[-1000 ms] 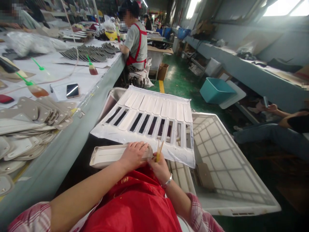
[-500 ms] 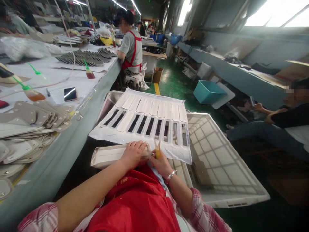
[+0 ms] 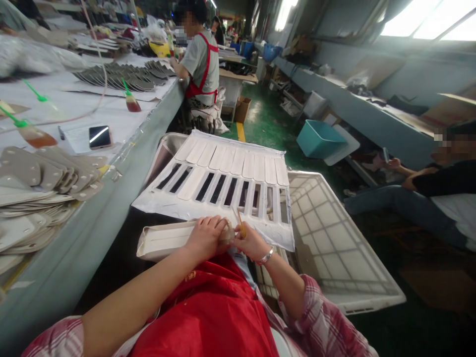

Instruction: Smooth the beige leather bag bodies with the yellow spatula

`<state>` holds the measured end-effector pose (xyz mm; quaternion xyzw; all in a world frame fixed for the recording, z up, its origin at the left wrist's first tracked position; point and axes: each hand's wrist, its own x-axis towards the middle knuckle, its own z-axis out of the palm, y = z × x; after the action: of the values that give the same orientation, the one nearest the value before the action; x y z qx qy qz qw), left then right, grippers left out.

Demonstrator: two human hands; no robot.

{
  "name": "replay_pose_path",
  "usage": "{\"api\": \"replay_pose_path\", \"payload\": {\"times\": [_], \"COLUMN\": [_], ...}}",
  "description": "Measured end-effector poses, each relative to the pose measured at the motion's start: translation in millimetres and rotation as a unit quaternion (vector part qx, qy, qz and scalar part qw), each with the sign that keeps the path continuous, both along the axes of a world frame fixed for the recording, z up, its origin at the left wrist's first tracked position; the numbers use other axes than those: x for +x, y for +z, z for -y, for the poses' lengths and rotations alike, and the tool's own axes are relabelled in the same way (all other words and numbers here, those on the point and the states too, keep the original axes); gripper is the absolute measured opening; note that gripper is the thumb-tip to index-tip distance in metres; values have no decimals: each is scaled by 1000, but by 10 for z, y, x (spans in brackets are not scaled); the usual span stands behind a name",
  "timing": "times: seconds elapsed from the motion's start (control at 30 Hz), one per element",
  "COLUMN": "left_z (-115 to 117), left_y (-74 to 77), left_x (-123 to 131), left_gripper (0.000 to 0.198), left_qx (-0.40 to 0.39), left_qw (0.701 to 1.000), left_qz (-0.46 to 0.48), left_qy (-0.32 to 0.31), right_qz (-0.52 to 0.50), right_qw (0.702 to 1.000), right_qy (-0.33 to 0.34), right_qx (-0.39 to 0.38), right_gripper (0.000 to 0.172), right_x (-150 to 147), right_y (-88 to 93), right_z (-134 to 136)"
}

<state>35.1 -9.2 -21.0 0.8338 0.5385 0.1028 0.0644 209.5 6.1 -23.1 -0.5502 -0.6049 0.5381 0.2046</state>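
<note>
Yellow tool point(image 3: 242, 230), leaning further left than in the earlier frame; clenched in right grip point(image 3: 255, 243), lower part hidden. Cream piece point(image 3: 163, 241): 1, long, boxy, raised-edged; at the red apron point(image 3: 201, 317), grasped by left grip point(image 3: 206, 237), right end covered. Beyond: slotted white panel point(image 3: 159, 205). Worktop point(image 3: 115, 118): cut off left.

Cream piece point(image 3: 163, 241), yellow tool point(image 3: 243, 230), red apron point(image 3: 204, 317), red-and-white plaid sleeves point(image 3: 325, 317), teal tub point(image 3: 320, 141), green floor point(image 3: 265, 116)

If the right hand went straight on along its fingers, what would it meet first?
Likely the end of the long pale piece under the left hand; the right hand looks close, though depth is unclear.
</note>
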Motion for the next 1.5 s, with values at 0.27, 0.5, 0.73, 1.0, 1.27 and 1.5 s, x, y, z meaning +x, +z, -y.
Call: {"api": "replay_pose_path", "payload": {"times": [0.27,0.5,0.73,1.0,1.27,1.5], "left_z": [-24,-43,15,53,62,205], "left_y": [14,2,15,57,103,117], "left_x": [1,13,42,28,67,-63], "left_gripper": [70,69,67,87,75,88], "left_qx": [-14,-20,-4,-13,3,44], "left_qw": [1000,1000,1000,1000,999,999], "left_qz": [-6,-4,-9,15,-3,10], "left_qy": [0,0,7,21,40,21], "right_qz": [35,120,20,-196,-168,-42], "right_qw": [999,991,992,958,967,997], "right_qy": [-15,-54,-110,-182,-163,-70], "right_qx": [21,32,-52,-107,-95,6], "right_gripper": [29,31,32,39,55,56], "right_x": [-18,-121,-115,138,60,-224], "right_y": [-30,31,-9,170,463,733], "right_z": [-26,-68,-60,207,256,157]}}
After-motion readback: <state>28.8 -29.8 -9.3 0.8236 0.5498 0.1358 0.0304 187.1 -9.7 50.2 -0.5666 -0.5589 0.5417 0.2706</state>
